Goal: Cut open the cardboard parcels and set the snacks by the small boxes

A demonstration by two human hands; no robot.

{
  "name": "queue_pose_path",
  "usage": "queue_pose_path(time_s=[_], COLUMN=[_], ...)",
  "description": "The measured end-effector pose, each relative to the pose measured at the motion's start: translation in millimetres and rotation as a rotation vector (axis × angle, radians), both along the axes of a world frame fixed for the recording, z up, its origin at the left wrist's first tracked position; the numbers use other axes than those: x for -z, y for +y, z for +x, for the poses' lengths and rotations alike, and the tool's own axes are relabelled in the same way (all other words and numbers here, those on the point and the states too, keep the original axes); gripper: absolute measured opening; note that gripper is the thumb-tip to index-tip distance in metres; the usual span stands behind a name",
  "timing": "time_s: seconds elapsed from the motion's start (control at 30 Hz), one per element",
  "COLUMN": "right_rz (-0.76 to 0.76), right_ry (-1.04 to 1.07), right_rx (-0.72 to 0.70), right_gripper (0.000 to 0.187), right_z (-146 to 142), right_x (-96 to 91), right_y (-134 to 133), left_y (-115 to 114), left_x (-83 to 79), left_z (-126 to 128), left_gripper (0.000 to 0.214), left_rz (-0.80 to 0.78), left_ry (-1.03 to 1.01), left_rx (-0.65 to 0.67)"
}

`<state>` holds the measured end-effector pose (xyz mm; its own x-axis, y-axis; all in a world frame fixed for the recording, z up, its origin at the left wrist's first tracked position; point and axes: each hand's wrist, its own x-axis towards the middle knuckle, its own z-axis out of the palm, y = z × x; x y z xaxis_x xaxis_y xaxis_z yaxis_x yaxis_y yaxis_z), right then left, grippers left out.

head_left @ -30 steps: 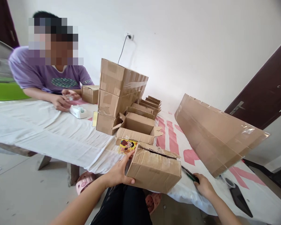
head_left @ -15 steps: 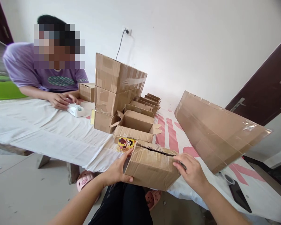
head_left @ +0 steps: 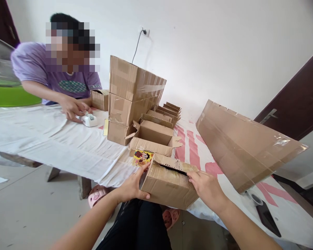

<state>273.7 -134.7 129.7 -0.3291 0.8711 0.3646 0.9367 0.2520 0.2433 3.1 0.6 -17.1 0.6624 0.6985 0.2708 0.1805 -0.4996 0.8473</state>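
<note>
A small taped cardboard box (head_left: 167, 185) sits at the near table edge with its top flaps parted along a dark slit. My left hand (head_left: 132, 186) grips its left end, thumb on the front and fingers behind. My right hand (head_left: 205, 185) rests on the top right corner, fingers curled over the flap edge. A yellow cartoon packet (head_left: 142, 158) lies just behind the box.
Open cardboard boxes (head_left: 152, 137) and a taped stack (head_left: 131, 93) stand mid-table on the white cloth (head_left: 54, 146). A long flat carton (head_left: 245, 146) leans at the right. A black object (head_left: 267, 218) lies near right. Another person (head_left: 67, 86) handles a white device (head_left: 88, 119) at far left.
My right hand left the dark tool at the right, came to the box's top right corner and slid along the flap. My left hand has stayed on the box.
</note>
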Motion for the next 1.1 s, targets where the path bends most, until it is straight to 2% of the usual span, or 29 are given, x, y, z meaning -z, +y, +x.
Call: queue_pose_path(time_s=[0.13, 0.27, 0.53, 0.63, 0.77, 1.1], right_rz=[-0.059, -0.124, 0.086, -0.047, -0.237, -0.320], right_ry=[-0.092, -0.077, 0.364, 0.440, 0.494, 0.569], right_rx=[0.037, 0.096, 0.040, 0.057, 0.136, 0.191], right_gripper=[0.018, 0.012, 0.008, 0.018, 0.020, 0.018], right_z=[-5, -6, 7, 14, 19, 16], right_x=[-1.0, 1.7, -5.6, -7.7, -3.9, -4.0], right_y=[10, 17, 9, 14, 22, 23], left_y=[0, 0, 1, 1, 1, 1], left_x=[0.1, -0.1, 1.2, 0.9, 0.0, 3.7], left_z=[1, 2, 0, 0, 0, 0], left_gripper=[0.122, 0.124, 0.123, 0.123, 0.123, 0.122], left_rz=[0.001, 0.008, -0.005, 0.002, 0.017, 0.060], left_ry=[0.023, 0.036, 0.006, 0.000, 0.015, 0.062], left_rx=[-0.013, -0.024, 0.001, 0.004, -0.003, -0.027])
